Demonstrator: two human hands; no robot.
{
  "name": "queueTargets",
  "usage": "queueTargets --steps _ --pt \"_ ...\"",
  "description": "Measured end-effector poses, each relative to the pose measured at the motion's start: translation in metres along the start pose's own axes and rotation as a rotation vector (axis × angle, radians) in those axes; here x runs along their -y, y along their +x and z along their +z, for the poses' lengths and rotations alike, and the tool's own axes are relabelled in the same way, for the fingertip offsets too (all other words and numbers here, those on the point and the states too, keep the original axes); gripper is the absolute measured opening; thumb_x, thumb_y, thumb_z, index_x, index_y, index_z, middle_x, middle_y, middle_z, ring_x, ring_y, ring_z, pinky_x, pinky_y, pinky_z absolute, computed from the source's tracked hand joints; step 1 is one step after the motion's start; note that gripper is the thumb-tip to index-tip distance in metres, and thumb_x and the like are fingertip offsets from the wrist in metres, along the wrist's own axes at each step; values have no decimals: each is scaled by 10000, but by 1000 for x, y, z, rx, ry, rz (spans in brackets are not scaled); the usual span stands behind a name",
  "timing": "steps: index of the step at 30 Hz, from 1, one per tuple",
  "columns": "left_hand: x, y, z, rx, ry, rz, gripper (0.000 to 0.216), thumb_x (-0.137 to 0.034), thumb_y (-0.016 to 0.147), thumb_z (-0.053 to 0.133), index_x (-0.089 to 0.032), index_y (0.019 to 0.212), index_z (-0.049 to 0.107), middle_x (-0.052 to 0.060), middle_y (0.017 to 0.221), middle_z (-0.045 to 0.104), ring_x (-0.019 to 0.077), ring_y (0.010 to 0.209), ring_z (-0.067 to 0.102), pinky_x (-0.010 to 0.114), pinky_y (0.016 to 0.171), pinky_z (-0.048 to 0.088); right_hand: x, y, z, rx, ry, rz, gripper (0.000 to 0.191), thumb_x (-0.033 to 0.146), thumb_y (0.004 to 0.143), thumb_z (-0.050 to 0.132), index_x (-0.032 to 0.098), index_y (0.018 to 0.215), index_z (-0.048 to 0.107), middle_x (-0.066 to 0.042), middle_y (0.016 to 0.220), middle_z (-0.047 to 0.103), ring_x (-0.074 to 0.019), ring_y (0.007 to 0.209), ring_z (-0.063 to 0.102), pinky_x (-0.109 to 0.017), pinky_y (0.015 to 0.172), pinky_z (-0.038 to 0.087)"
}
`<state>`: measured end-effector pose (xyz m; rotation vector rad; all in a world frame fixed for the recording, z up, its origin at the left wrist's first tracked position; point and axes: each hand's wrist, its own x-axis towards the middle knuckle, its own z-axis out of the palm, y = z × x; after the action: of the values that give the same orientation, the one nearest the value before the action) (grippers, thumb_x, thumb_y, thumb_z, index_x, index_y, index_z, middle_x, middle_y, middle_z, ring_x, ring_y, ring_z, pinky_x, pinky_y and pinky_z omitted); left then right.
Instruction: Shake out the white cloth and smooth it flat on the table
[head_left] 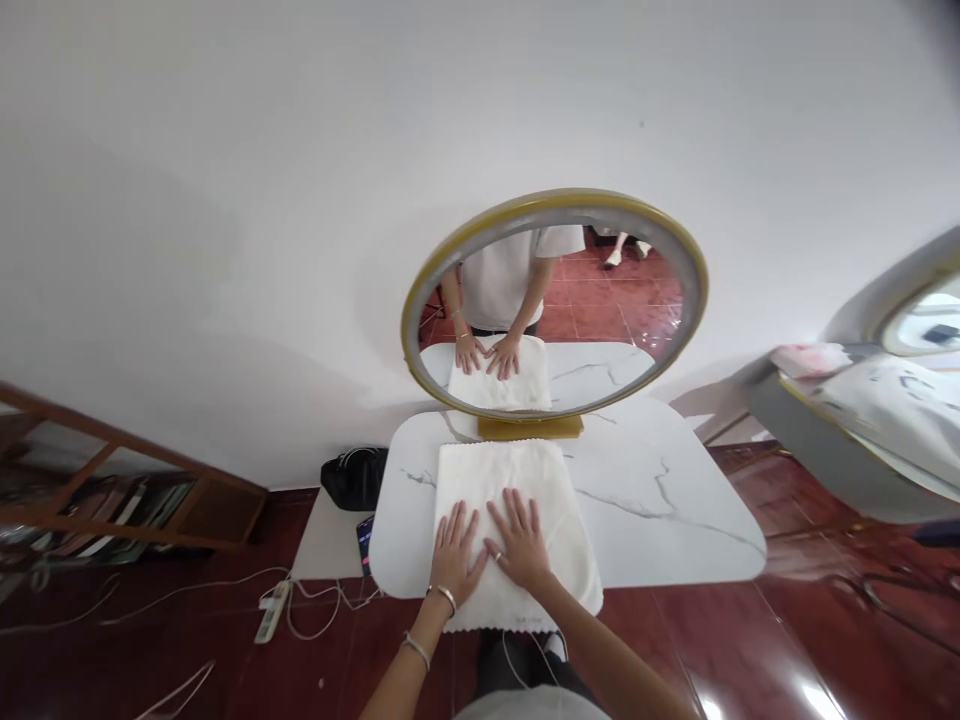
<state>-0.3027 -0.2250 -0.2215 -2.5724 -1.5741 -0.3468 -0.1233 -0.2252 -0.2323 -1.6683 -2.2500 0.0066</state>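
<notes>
A white cloth (502,467) with a scalloped edge lies spread on the left part of the white marbled tabletop (660,520). Its near edge hangs slightly over the table's front. My left hand (452,553) rests flat on the cloth's left side, fingers spread. To its right, my right hand (519,545) also lies flat on the cloth, fingers apart and a ring on one finger. Neither hand grips anything. Some creases run through the cloth beyond my fingertips.
A round gold-framed mirror (555,300) stands at the table's back on a gold base (531,428). Left of the table are a black bag (355,478), a phone (365,545) and a power strip (273,612) with cables. A wooden shelf (112,470) stands far left; another table (840,450) is at right.
</notes>
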Motion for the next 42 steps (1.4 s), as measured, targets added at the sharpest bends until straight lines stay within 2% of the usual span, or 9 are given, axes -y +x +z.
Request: queueTargets --steps 5,13,24,26,29,32,35,39,42 --pt "16 -14 -3 -36 18 1 639 -400 900 458 -210 1483 278 107 1528 321 257 1405 309 433 1119 281 18 4 11 -66 -32 -34 652 457 906 472 291 1496 248 -122 1553 216 -331 1427 193 -566 1107 166" --pt "2 -3 4 -43 -58 -28 683 -462 901 454 -206 1496 236 125 1543 278 291 1420 266 478 1125 252 2 0 8 -79 -74 -67 557 421 936 418 279 1467 332 -93 1540 267 -282 1419 242 -512 1114 220" --pt "-62 56 6 238 -342 25 713 -547 909 386 -178 1497 226 143 1581 148 323 1458 105 552 1151 155 -90 -17 -12 -60 -96 -2 518 463 944 375 279 1426 413 -74 1523 316 -255 1408 275 -487 1124 221" --pt "-73 69 5 290 -479 -38 686 -516 852 515 -222 1449 346 101 1571 219 297 1451 153 506 1165 172 -106 -20 -17 -55 -97 2 517 480 946 365 284 1421 418 -67 1523 318 -250 1406 280 -481 1123 225" --pt "-82 96 6 271 -599 -255 473 -324 772 631 -277 1238 575 38 1491 374 254 1406 273 427 1159 237 -118 -29 -22 -56 -103 34 516 490 942 375 293 1416 424 -64 1521 323 -250 1403 289 -481 1120 235" --pt "-80 132 10 186 -591 -477 394 -196 780 566 -202 1172 603 118 1440 396 318 1368 317 515 1096 307 -111 -39 -22 -51 -102 120 518 496 932 389 309 1413 428 -58 1521 324 -256 1404 287 -495 1119 237" --pt "-73 169 12 154 -639 -572 299 -163 779 548 -152 1060 650 158 1264 537 329 1230 475 511 985 416 -89 -45 -18 -28 -89 273 543 523 913 394 302 1406 442 -67 1523 314 -275 1410 269 -522 1117 230" --pt "-74 192 2 197 -747 -470 203 -93 736 558 -155 870 698 74 900 662 230 920 635 397 869 502 -60 -51 -4 18 -23 463 592 531 868 416 275 1400 458 -79 1528 295 -298 1416 243 -558 1112 214" --pt "-88 184 -23 242 -791 -275 362 -13 688 523 -180 952 706 58 975 675 197 959 637 350 921 488 -60 -54 15 2 101 549 611 516 823 433 258 1374 490 -83 1501 354 -328 1400 273 -597 1097 225"
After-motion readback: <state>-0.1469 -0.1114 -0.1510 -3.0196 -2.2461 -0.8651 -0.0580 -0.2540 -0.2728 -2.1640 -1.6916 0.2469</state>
